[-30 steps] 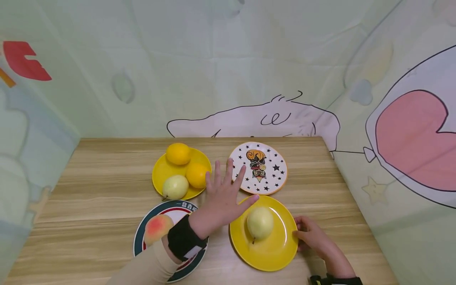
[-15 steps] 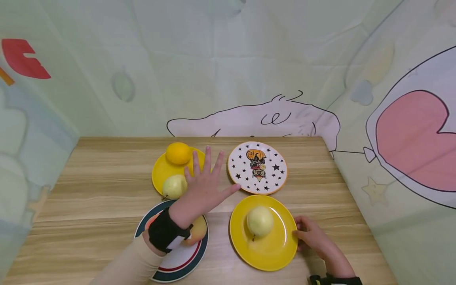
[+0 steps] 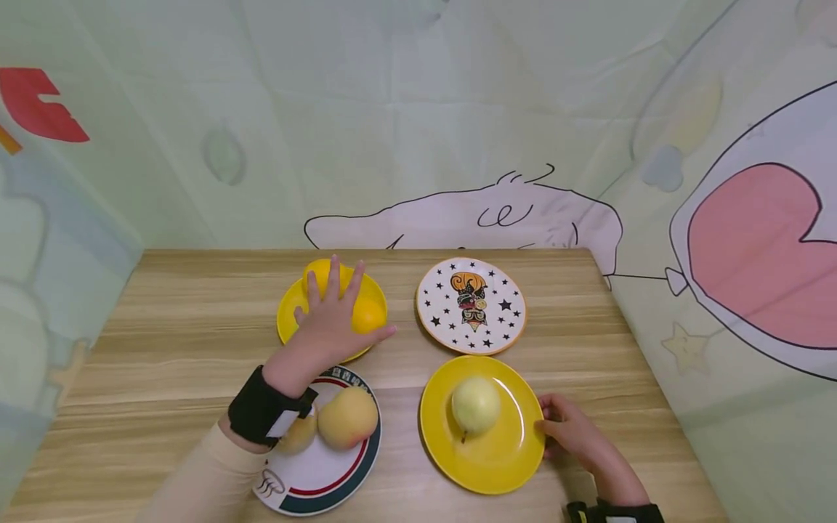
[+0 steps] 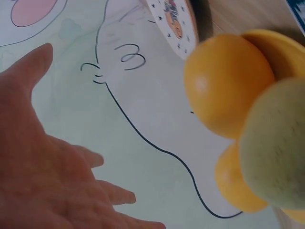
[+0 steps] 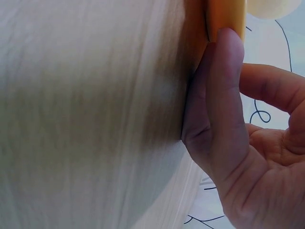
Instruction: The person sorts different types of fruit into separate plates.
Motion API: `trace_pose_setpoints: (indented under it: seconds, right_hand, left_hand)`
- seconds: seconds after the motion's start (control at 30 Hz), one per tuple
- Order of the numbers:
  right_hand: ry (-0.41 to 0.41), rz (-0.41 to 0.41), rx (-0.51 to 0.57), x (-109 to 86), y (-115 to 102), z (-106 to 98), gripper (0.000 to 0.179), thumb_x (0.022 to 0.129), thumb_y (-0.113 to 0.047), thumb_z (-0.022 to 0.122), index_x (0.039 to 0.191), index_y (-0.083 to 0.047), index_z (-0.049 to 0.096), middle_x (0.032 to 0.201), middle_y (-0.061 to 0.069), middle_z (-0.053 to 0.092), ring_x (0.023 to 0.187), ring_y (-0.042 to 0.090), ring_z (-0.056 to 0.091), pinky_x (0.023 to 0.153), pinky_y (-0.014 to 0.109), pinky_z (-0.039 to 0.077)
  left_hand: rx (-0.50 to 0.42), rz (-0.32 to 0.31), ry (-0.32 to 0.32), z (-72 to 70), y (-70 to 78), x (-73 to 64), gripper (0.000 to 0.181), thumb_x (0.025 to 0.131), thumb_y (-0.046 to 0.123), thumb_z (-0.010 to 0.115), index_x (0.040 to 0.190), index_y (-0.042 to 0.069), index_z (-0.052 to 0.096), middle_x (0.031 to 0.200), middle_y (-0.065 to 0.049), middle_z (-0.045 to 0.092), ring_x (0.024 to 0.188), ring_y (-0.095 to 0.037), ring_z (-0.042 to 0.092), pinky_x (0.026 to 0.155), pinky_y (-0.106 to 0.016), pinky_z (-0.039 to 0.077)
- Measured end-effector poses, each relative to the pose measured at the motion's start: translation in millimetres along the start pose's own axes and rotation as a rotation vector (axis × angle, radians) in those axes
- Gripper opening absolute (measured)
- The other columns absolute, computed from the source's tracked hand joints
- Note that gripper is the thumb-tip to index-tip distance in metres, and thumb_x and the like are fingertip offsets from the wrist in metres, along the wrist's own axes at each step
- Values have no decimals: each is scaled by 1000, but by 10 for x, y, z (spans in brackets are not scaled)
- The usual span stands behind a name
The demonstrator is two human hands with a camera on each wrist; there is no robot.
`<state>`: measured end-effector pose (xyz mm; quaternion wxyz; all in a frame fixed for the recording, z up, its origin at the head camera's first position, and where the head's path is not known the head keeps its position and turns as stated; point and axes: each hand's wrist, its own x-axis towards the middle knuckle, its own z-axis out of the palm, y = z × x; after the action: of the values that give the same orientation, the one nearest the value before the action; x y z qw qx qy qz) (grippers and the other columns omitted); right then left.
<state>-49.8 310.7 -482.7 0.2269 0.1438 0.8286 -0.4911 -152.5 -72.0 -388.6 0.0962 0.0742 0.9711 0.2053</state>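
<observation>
My left hand (image 3: 327, 327) is spread with straight fingers over the far left yellow plate (image 3: 286, 312). On that plate are two smooth, oval yellow-orange fruits (image 3: 369, 312) and a pale green pear (image 4: 276, 143); the hand hides the pear in the head view. In the left wrist view the palm and fingers (image 4: 43, 162) hold nothing, and the fruits show to their right. My right hand (image 3: 575, 428) grips the right edge of the nearer yellow plate (image 3: 510, 457), thumb and fingers at its rim. A pale pear (image 3: 476, 404) sits on this plate.
Partly under my left forearm stands a white plate with a dark blue rim (image 3: 327, 500), bearing two peaches (image 3: 349, 418). A white star-patterned plate (image 3: 500, 327) lies at the back. Printed cloth (image 3: 392, 145) hangs behind the wooden table (image 3: 196, 312).
My left hand has moved left, from between the plates to over the far left yellow plate, fingers still spread. The right hand and its plate have stayed put.
</observation>
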Motion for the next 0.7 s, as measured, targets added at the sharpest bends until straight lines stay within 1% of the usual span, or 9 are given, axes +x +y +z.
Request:
trace_pose_setpoints:
  seconds: [0.07,0.17,0.3,0.37,0.43,0.5,0.6,0.7]
  right_hand:
    - [0,0,-2,9,3,-1,32,87,3,55,117,7,44,97,14,43,72,20,55,55,37,56]
    - [2,-2,-1,19,7,2,32,87,3,55,117,7,44,97,14,44,72,20,55,55,38,56]
    - [3,-4,-1,16,-2,2,33,86,4,56,117,7,44,98,14,45,72,20,55,55,37,56]
    - [0,-5,-1,13,-7,-2,33,86,3,56,117,8,44,97,15,45,73,20,54,55,37,56]
    - [-2,-1,0,7,-12,-4,33,86,4,56,117,8,44,97,15,45,73,20,54,55,37,56]
    - [-4,-1,3,2,-12,-6,33,86,3,56,117,8,44,97,15,45,73,20,54,55,37,56]
    - [-6,0,4,-12,-14,-6,33,86,3,55,117,8,43,97,15,45,73,20,54,55,37,56]
    - [-8,-6,12,-20,-15,-3,33,86,4,55,117,8,43,97,14,44,73,20,54,55,37,56]
  left_hand:
    - [11,-7,-14,-12,-70,12,107,73,80,49,151,33,-6,156,-10,-21,138,-53,-14,93,-81,16]
    - [15,-19,-32,-15,-172,15,106,72,81,47,153,30,0,157,-13,-17,138,-54,-12,93,-82,16]
    - [-4,-46,-52,-3,-277,5,111,70,84,46,153,25,1,157,-17,-13,138,-54,-10,93,-82,14]
    - [-20,-55,-56,9,-317,0,113,70,83,48,153,23,3,157,-19,-11,138,-54,-9,93,-82,15]
    - [-36,-52,-53,21,-353,-2,113,70,80,54,153,20,7,157,-19,-7,138,-54,-6,94,-81,17]
    - [-43,-42,-42,28,-386,-6,111,70,75,59,152,17,13,156,-20,-1,137,-54,-1,93,-80,20]
    - [-52,-16,-27,25,-433,-7,106,70,67,67,149,13,22,152,-21,9,134,-54,9,91,-76,31]
    - [-65,-7,-38,7,-471,2,101,70,62,71,145,10,29,147,-23,16,128,-52,18,88,-68,41]
